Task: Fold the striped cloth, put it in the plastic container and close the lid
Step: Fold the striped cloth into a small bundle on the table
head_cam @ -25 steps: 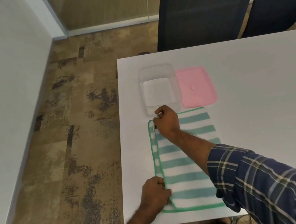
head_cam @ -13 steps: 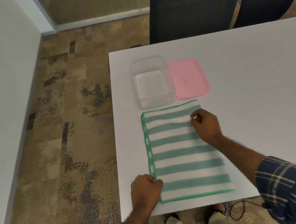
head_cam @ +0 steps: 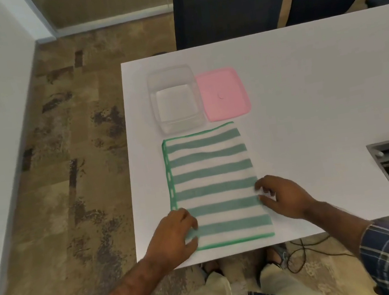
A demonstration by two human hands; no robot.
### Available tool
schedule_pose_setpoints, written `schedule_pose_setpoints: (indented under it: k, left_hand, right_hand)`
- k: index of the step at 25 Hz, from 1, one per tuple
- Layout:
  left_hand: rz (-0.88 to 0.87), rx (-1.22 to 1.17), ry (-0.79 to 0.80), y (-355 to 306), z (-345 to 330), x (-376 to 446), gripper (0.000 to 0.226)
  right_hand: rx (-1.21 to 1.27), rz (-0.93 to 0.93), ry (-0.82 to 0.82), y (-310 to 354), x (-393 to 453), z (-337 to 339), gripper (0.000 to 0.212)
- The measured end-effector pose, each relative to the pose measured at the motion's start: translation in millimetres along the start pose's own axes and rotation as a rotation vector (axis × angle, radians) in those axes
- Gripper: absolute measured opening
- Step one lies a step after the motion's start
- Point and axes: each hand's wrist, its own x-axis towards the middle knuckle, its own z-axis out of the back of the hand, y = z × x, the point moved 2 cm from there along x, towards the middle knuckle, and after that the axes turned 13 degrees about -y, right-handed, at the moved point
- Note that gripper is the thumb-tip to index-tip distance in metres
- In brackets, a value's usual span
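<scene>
L hand [head_cam: 174, 236] flat on cloth [head_cam: 213, 185] near-left corner, not gripping | R hand [head_cam: 283, 197] fingers spread at right edge | cloth lower centre, below container [head_cam: 157, 107] + lid [head_cam: 222, 93] | next fold: pinch both near corners, align edges.

cloth [head_cam: 215, 184] on table [head_cam: 308, 105] | container [head_cam: 175, 99] behind | lid [head_cam: 222, 93] right of container

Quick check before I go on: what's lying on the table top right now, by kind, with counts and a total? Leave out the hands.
Striped cloth: 1
Clear plastic container, no lid on it: 1
Pink lid, beside the container: 1
Total: 3
</scene>
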Motion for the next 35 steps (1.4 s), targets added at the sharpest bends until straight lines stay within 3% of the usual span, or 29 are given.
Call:
schedule_pose_setpoints:
  k: [3,5,8,11,14,17,20,24,28,32,35]
  left_hand:
    - [-0.116,0.098,0.218,2,-3,-7,0.05]
    - [-0.119,0.142,0.222,0,-5,-7,0.047]
    - [-0.13,0.179,0.189,-6,-7,-2,0.038]
    - [-0.071,0.125,0.109,-5,-7,1,0.032]
    - [0.043,-0.043,-0.029,-2,3,12,0.028]
    - [0.18,-0.179,-0.056,4,16,24,0.03]
    - [0.352,-0.318,-0.112,16,25,35,0.033]
    - [0.508,-0.508,-0.241,26,32,66,0.037]
    - [0.604,-0.581,-0.395,38,42,112,0.028]
    - [0.66,-0.451,-0.383,49,38,152,0.025]
    - [0.853,-0.597,-0.363,62,31,171,0.034]
  right_hand:
    - [-0.078,0.294,-0.007,12,-20,-4,0.026]
    - [-0.123,0.445,0.055,21,-33,-11,0.035]
    - [-0.237,0.513,0.204,25,-46,-22,0.053]
    - [-0.298,0.453,0.282,19,-54,-23,0.061]
    - [-0.288,0.432,0.245,15,-54,-20,0.047]
    - [-0.181,0.345,0.108,18,-42,-13,0.034]
    - [0.003,0.119,-0.119,17,-20,3,0.03]
    - [0.283,-0.109,-0.225,25,32,28,0.03]
    - [0.39,-0.267,-0.343,23,92,42,0.03]
    - [0.355,-0.401,-0.335,17,138,30,0.026]
    - [0.362,-0.456,-0.38,14,160,16,0.024]
